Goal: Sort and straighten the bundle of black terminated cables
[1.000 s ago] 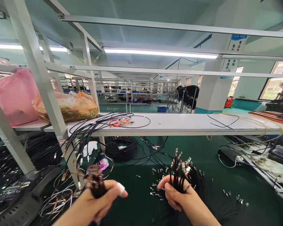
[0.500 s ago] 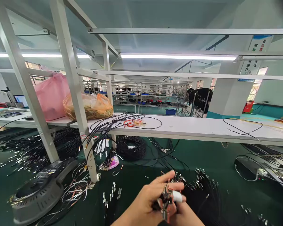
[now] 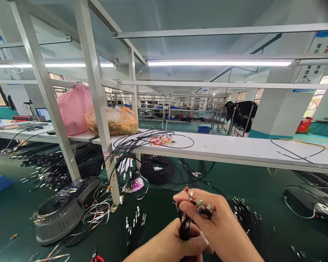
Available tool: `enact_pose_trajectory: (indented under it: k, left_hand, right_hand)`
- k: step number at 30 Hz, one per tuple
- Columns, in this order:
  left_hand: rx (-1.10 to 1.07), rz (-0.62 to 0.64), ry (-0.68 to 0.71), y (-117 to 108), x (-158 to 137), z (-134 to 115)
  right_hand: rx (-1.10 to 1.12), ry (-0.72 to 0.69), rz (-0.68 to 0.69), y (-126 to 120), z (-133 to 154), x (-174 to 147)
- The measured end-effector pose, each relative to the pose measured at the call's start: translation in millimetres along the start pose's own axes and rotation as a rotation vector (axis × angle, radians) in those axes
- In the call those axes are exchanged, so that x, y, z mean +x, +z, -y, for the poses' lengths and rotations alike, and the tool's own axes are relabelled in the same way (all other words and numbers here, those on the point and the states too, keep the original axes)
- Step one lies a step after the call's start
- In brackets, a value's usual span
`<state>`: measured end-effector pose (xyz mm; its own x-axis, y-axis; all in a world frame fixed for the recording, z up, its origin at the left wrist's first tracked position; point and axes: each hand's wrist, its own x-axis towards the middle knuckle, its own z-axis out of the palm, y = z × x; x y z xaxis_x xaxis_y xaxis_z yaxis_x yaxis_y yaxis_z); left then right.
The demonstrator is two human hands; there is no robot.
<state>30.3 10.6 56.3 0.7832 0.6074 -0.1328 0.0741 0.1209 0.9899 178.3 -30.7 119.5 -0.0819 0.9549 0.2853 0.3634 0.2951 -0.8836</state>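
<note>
Both my hands meet low in the middle of the view around one bundle of thin black wires point(image 3: 185, 226) tipped with small metal terminals. My left hand point(image 3: 171, 245) grips the bundle from below. My right hand point(image 3: 217, 227) wraps over its top end, fingers closed on the terminal tips point(image 3: 200, 204). More black wires with terminals point(image 3: 246, 218) lie on the green bench just right of my hands, and loose terminals point(image 3: 135, 220) are scattered to the left.
A white shelf point(image 3: 235, 149) runs across above the green bench, carrying black cables, red scissors point(image 3: 154, 140), an orange bag point(image 3: 113, 122) and a pink bag point(image 3: 73, 109). A grey round machine point(image 3: 58, 216) sits at left. White frame posts point(image 3: 98, 105) stand ahead-left. A black box point(image 3: 303, 202) lies at right.
A second ago each hand held its own bundle, apart. They came together into one bundle, and now my right hand covers its top. The view has turned left.
</note>
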Motion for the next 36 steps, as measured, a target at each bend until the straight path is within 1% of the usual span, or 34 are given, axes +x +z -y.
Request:
enact_pose_trajectory:
  k: [2, 4, 6, 8, 10, 12, 14, 16, 17, 18, 20, 21, 22, 23, 25, 26, 27, 28, 30, 31, 32, 33, 34, 36]
  left_hand:
    - [-0.019, -0.004, 0.067, 2, 0, -1]
    - [-0.026, -0.008, 0.099, 2, 0, -3]
    - [-0.032, -0.015, 0.092, 0, 2, -3]
    - [-0.041, -0.02, 0.076, 0, 4, -3]
    - [-0.045, 0.0, 0.047, 1, 5, -5]
    - [-0.066, 0.017, 0.018, 2, 4, -7]
    - [-0.085, 0.042, 0.015, 3, 2, -9]
    - [-0.108, 0.071, 0.029, 2, 1, -6]
    - [-0.11, 0.077, 0.037, 1, 1, -4]
    - [-0.108, 0.071, 0.046, 1, 2, -2]
    - [-0.096, 0.046, 0.048, 0, 3, 2]
    - [-0.086, 0.034, 0.053, 0, 3, 3]
    - [-0.083, 0.025, 0.06, -1, 3, 2]
    - [-0.091, 0.029, 0.066, -1, 3, 1]
    - [-0.104, 0.011, 0.082, -3, 1, -3]
    - [-0.102, -0.037, 0.105, -4, 0, -7]
    - [-0.094, -0.116, 0.146, -5, -2, -10]
    - [-0.065, -0.217, 0.197, -7, -4, -14]
    - [0.034, -0.438, 0.32, -8, -9, -23]
    - [0.101, -0.495, 0.394, -7, -11, -26]
    - [0.181, -0.508, 0.473, -5, -13, -29]
    - [0.272, -0.483, 0.553, -3, -13, -31]
    - [0.359, -0.43, 0.632, 0, -12, -31]
    - [0.528, -0.253, 0.739, 5, -9, -31]
  right_hand:
    - [-0.082, 0.057, 0.128, 3, 2, 3]
    - [-0.138, 0.077, 0.204, 4, 1, 3]
    - [-0.119, 0.051, 0.195, 4, 1, 1]
    - [-0.061, 0.011, 0.155, 5, 4, 0]
    - [-0.044, 0.014, 0.139, 6, 5, 1]
    - [-0.078, 0.065, 0.142, 6, 0, 3]
    - [-0.106, 0.152, 0.082, 4, -7, 4]
    - [-0.075, 0.203, 0.034, 2, -10, 3]
    - [-0.06, 0.193, 0.06, 1, -10, 2]
    - [-0.066, 0.151, 0.125, 1, -9, 0]
    - [-0.137, 0.029, 0.32, 2, -8, -3]
    - [-0.187, -0.035, 0.395, 3, -9, -5]
    - [-0.215, -0.079, 0.419, 3, -12, -5]
    - [-0.209, -0.08, 0.387, 2, -17, -6]
    - [-0.123, 0.008, 0.221, -1, -30, -7]
    - [-0.068, 0.059, 0.133, -3, -37, -7]
    - [-0.01, 0.107, 0.085, -5, -44, -8]
    - [0.042, 0.151, 0.069, -5, -50, -9]
    - [0.11, 0.205, 0.089, -3, -59, -12]
    - [0.133, 0.229, 0.091, 0, -62, -14]
    - [0.149, 0.249, 0.084, 3, -64, -15]
    - [0.161, 0.259, 0.074, 8, -65, -15]
    - [0.179, 0.255, 0.065, 12, -66, -15]
    - [0.241, 0.23, 0.061, 21, -66, -13]
